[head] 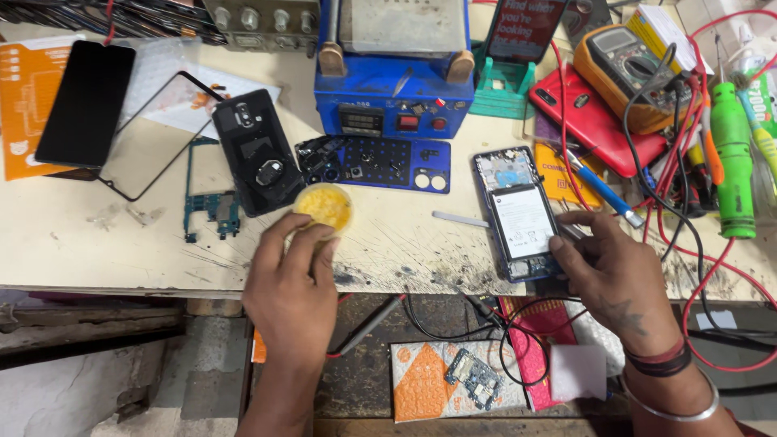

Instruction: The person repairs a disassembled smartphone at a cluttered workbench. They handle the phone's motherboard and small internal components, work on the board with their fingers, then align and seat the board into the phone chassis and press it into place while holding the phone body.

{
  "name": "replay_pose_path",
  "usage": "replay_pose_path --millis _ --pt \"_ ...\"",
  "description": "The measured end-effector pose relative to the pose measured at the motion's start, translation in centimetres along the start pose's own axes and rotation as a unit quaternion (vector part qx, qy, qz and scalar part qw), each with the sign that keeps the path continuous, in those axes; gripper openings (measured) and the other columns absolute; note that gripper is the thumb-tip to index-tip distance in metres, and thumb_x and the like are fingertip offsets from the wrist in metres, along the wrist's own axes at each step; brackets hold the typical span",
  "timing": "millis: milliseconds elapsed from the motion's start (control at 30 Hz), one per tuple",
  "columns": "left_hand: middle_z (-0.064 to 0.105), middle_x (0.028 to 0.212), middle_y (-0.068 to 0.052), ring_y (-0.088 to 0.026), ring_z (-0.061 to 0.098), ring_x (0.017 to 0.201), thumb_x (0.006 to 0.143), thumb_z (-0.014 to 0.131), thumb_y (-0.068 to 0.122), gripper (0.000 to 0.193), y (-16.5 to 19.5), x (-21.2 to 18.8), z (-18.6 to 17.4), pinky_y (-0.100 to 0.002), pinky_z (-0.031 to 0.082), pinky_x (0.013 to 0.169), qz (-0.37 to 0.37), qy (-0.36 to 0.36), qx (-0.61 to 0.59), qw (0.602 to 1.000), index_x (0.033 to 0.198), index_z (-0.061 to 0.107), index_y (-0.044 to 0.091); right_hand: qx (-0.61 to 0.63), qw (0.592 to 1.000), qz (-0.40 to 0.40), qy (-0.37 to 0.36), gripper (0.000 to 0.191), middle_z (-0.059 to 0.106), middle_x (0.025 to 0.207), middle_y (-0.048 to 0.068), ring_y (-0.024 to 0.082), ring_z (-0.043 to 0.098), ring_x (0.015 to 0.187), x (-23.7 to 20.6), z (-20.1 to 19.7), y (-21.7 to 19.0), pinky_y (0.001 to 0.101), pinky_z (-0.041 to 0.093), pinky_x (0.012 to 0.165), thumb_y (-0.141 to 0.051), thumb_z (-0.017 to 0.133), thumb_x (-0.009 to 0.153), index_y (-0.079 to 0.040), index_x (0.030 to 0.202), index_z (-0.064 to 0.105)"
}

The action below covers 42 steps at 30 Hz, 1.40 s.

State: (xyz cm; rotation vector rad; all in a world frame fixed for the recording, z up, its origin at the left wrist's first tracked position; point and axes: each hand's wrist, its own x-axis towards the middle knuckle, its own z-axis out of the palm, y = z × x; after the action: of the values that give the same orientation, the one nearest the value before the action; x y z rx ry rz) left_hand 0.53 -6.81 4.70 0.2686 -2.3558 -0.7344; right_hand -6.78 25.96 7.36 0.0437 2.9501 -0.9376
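The left hand (290,279) is seen near the front edge of the table (97,243), its fingers curled loosely around a small round tub of yellow paste (324,207); the thumb and fingertips touch the tub's near side, and the tub rests on the table. The right hand (615,271) is laid further toward the right end of the same front edge, fingers half bent and narrowly parted, with the fingertips pressed against the right side and lower corner of an opened phone (522,214), which lies flat with its white battery exposed. Whether the phone is gripped or only steadied cannot be told.

Just behind the tub a black phone back cover (257,162) is lying, with a blue circuit board (212,202) beside it to the left. A blue heating station (394,73) stands at the table's rear middle. A thin metal tool (460,218) is lying between tub and phone.
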Motion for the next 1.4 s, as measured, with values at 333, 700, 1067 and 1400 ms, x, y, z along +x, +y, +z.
replay_pose_path --millis 333,700,1067,1400 --pt "0.062 0.132 -0.010 -0.031 0.060 0.129 0.091 0.089 0.011 0.039 0.9 0.0 -1.7 -0.043 0.054 0.110 0.058 -0.021 0.059 0.996 0.124 0.068 0.008 -0.099 0.981 -0.129 0.102 0.027 0.072 0.077 0.009 0.020 0.069 0.063 -3.6 -0.5 -1.1 0.0331 0.050 0.057 -0.022 0.078 0.099 -0.007 0.118 0.066" --pt "0.063 0.112 -0.008 -0.027 0.058 0.104 0.085 0.086 0.006 0.022 3.6 -2.3 -0.4 -0.038 0.059 0.083 0.284 -0.021 -0.086 0.955 0.105 0.078 0.010 -0.191 0.922 -0.250 -0.226 0.063 0.068 0.100 0.013 0.031 0.069 0.067 -11.3 3.4 -2.2 0.0407 0.054 0.052 -0.044 0.080 0.074 -0.009 0.124 0.066" --pt "0.072 0.107 -0.008 -0.021 0.074 0.093 0.094 0.078 0.012 0.025 3.9 -3.8 1.4 -0.034 0.061 0.078 0.205 -0.120 -0.319 0.917 0.119 0.072 0.007 0.135 0.951 -0.126 -0.247 0.028 0.072 0.086 0.006 0.017 0.070 0.073 -10.2 3.4 1.7 0.0320 0.058 0.061 -0.016 0.091 0.085 -0.008 0.104 0.072" --pt "0.080 0.099 -0.009 -0.011 0.078 0.089 0.097 0.077 0.006 0.044 4.6 -5.0 2.6 -0.025 0.065 0.078 -0.006 -0.228 -0.465 0.856 0.138 0.062 0.002 0.512 0.827 0.077 -0.220 0.025 0.076 0.093 0.014 0.016 0.073 0.070 -7.1 5.5 -0.9 0.0293 0.060 0.062 -0.002 0.070 0.092 0.003 0.116 0.064"
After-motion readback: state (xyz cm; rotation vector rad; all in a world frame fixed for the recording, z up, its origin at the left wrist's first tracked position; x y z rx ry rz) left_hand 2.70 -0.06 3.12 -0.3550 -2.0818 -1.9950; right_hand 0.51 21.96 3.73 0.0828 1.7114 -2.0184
